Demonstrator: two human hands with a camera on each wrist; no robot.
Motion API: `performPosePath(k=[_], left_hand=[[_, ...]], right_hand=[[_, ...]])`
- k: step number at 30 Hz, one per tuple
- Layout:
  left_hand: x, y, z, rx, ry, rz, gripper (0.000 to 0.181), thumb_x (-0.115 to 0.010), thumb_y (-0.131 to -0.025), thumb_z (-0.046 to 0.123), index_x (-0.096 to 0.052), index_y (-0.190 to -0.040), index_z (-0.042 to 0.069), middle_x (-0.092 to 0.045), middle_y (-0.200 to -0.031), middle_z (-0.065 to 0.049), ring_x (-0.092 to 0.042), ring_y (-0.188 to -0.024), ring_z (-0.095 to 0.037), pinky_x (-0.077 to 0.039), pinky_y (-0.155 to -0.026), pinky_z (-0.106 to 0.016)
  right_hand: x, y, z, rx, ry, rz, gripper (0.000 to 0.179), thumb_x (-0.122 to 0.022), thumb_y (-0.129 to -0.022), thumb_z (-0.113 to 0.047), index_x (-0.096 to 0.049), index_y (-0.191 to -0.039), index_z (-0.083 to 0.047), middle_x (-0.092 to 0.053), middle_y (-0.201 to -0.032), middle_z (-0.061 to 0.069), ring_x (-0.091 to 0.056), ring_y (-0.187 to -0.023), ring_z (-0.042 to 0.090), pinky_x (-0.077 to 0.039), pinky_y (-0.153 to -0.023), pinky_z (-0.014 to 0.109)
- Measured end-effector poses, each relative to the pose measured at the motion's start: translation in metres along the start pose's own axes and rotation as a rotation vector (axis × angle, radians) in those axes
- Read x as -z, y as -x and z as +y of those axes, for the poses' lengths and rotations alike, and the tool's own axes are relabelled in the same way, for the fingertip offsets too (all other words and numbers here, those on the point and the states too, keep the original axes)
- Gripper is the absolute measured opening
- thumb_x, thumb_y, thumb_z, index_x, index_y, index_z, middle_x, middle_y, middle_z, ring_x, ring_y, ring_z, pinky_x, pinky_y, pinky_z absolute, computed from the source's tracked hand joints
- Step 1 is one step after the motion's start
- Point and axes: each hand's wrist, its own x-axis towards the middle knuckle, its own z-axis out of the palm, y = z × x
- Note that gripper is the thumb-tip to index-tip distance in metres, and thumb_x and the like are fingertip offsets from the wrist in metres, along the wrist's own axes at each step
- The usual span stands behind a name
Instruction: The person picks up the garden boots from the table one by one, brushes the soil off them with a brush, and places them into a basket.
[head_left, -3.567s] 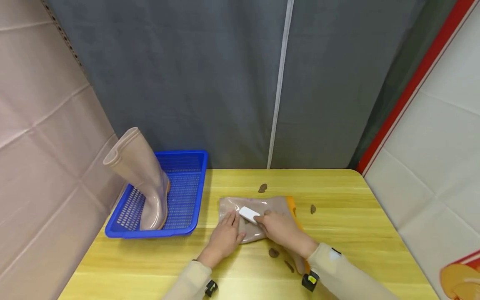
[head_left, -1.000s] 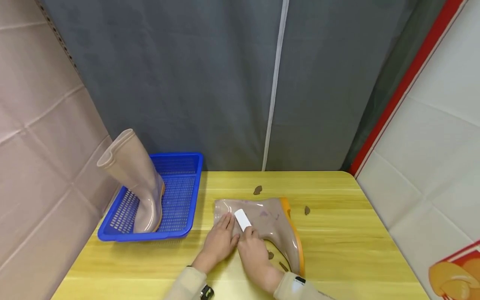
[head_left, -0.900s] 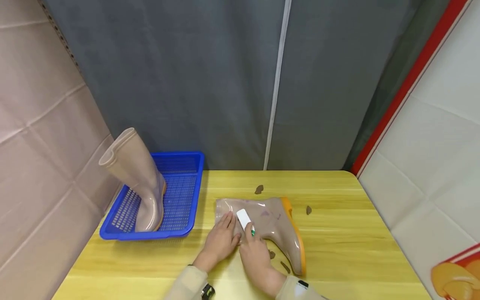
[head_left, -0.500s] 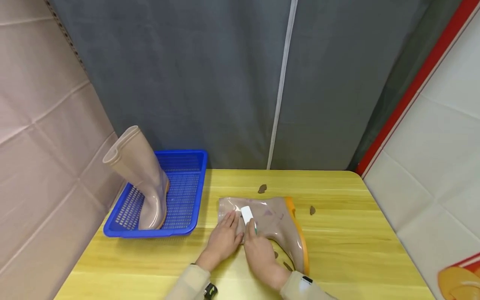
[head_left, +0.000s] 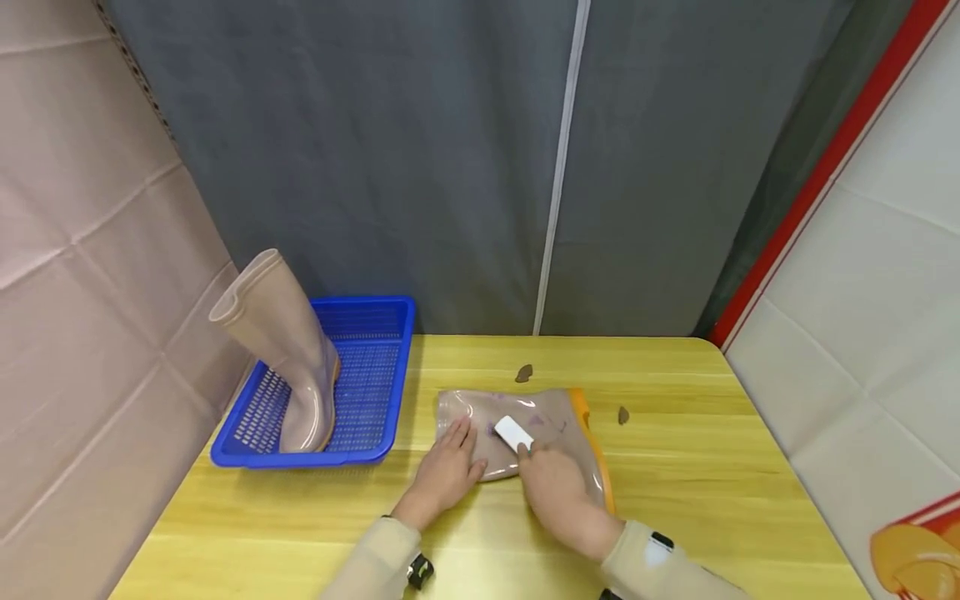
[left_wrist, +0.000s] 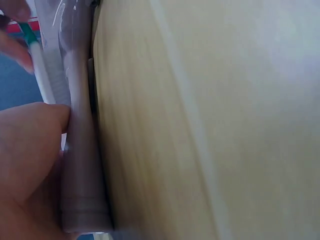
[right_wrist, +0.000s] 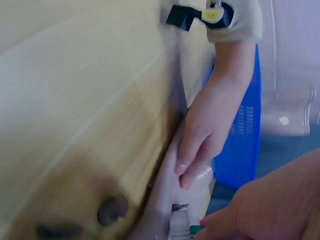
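A beige rubber boot [head_left: 551, 408] with an orange sole lies on its side on the table, purple smudges on its shaft. My left hand [head_left: 444, 471] rests fairly flat on the shaft near the opening, fingers extended; its thumb lies by the near edge of the boot [left_wrist: 82, 175] in the left wrist view. With my right hand [head_left: 562, 500] I grip a white scrub brush [head_left: 513, 433] by its green end. The brush [left_wrist: 42, 75] has its pale bristles against the shaft in the left wrist view. My right forearm and hand hide the toe.
At the left, a blue plastic basket [head_left: 401, 375] holds a second beige boot [head_left: 288, 350], leaning. Brown flakes [head_left: 524, 373] lie beyond the boot, and another brown lump [right_wrist: 112, 210] shows on the near side in the right wrist view. A grey curtain [head_left: 375, 167] hangs behind the table.
Over the last half second my right hand has swung right and turned, carrying the brush rightward along the shaft at a flatter slant. My left hand has stayed on the boot.
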Motion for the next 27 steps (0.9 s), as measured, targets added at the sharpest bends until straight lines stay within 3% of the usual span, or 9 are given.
performPosePath(k=[3, 8, 10, 13, 15, 21, 27], left_hand=[[0.000, 0.000, 0.001, 0.003, -0.001, 0.001, 0.063, -0.049, -0.094, 0.042, -0.041, -0.140, -0.001, -0.035, -0.151, -0.019, -0.032, -0.142, -0.034, -0.032, -0.117, -0.045], [0.000, 0.001, 0.002, 0.004, -0.020, -0.002, 0.064, -0.049, -0.094, 0.043, -0.041, -0.140, -0.001, -0.035, -0.151, -0.019, -0.032, -0.142, -0.034, -0.031, -0.117, -0.044], [0.000, 0.001, 0.002, 0.007, -0.023, -0.004, 0.064, -0.049, -0.094, 0.043, -0.041, -0.141, 0.000, -0.035, -0.151, -0.019, -0.032, -0.142, -0.033, -0.031, -0.117, -0.044], [-0.002, 0.000, 0.002, 0.004, -0.028, 0.004, 0.064, -0.049, -0.094, 0.043, -0.041, -0.141, 0.000, -0.035, -0.151, -0.018, -0.032, -0.142, -0.033, -0.031, -0.117, -0.044], [-0.004, -0.002, 0.001, 0.003, -0.030, 0.005, 0.064, -0.047, -0.094, 0.044, -0.039, -0.142, 0.001, -0.034, -0.152, -0.017, -0.031, -0.143, -0.032, -0.031, -0.117, -0.044], [-0.010, -0.004, 0.003, 0.002, -0.042, -0.007, 0.065, -0.043, -0.095, 0.046, -0.036, -0.144, 0.003, -0.031, -0.154, -0.015, -0.029, -0.144, -0.030, -0.029, -0.118, -0.042], [-0.007, 0.001, 0.001, 0.013, -0.059, -0.019, 0.063, -0.043, -0.096, 0.045, -0.037, -0.143, 0.003, -0.030, -0.154, -0.015, -0.029, -0.144, -0.031, -0.029, -0.118, -0.043]], right_hand=[[0.011, 0.000, 0.018, 0.015, -0.050, -0.006, 0.029, -0.070, -0.078, -0.009, -0.070, -0.106, -0.009, -0.064, -0.073, 0.009, -0.058, -0.058, 0.017, -0.052, -0.046, 0.028], [0.020, -0.010, 0.049, -0.006, -0.334, -0.070, 0.030, -0.068, -0.079, -0.001, -0.071, -0.108, -0.008, -0.065, -0.083, 0.009, -0.060, -0.070, 0.018, -0.056, -0.060, 0.031], [0.020, -0.014, 0.054, 0.034, -0.391, -0.062, 0.032, -0.068, -0.080, 0.000, -0.070, -0.111, -0.008, -0.067, -0.090, 0.009, -0.061, -0.077, 0.017, -0.057, -0.064, 0.031], [0.014, -0.020, 0.052, 0.146, -0.374, -0.017, 0.032, -0.067, -0.083, -0.003, -0.069, -0.114, -0.010, -0.067, -0.100, 0.008, -0.061, -0.084, 0.017, -0.057, -0.069, 0.030], [0.007, -0.024, 0.047, 0.207, -0.295, 0.025, 0.029, -0.067, -0.082, -0.006, -0.070, -0.111, -0.012, -0.067, -0.102, 0.007, -0.061, -0.085, 0.017, -0.058, -0.070, 0.032], [-0.011, -0.033, 0.039, 0.224, -0.033, 0.057, 0.009, -0.071, -0.078, -0.011, -0.071, -0.087, -0.013, -0.064, -0.083, 0.003, -0.058, -0.072, 0.018, -0.055, -0.058, 0.029], [-0.011, -0.035, 0.055, 0.238, -0.122, -0.013, 0.007, -0.074, -0.072, -0.011, -0.067, -0.073, -0.013, -0.062, -0.075, 0.002, -0.057, -0.065, 0.016, -0.053, -0.054, 0.030]])
